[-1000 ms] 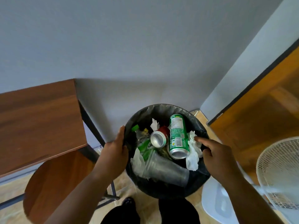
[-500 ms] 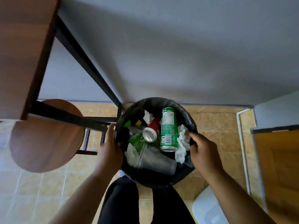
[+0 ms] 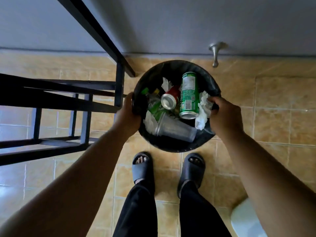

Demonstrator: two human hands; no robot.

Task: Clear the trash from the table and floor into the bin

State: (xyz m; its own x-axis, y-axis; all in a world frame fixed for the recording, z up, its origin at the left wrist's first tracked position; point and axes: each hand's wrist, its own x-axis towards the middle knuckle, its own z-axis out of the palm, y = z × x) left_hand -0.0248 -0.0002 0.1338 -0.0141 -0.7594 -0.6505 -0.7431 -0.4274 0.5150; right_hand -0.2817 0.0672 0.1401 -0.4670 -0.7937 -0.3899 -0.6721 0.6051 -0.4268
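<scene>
Your left hand is clamped on the left rim of the bin, thumb hooked over the edge, and your right hand is closed on the right rim with its fingers curled over the liner, touching the crumpled tissue there. You hold the bin between both hands, low in front of your feet and close to the wall; whether its base rests on the floor cannot be told from above.

The task looks close to done, as far as this view reaches. The tiles around the bin and by your slippers show no loose trash. The tabletop itself is out of view; only the dark table frame and the stool legs under it show at the left, so you cannot confirm from here that the top is clear. What seems left is to set the bin in its place and check the tabletop.

The bin is lined in black and well filled. A tall green can lies along the middle, a red can leans beside it on the left, and a clear plastic cup lies on its side nearest you. A plastic bottle with a green cap sits at the left, and white tissue is stuffed at the right, the left and the far side.
</scene>
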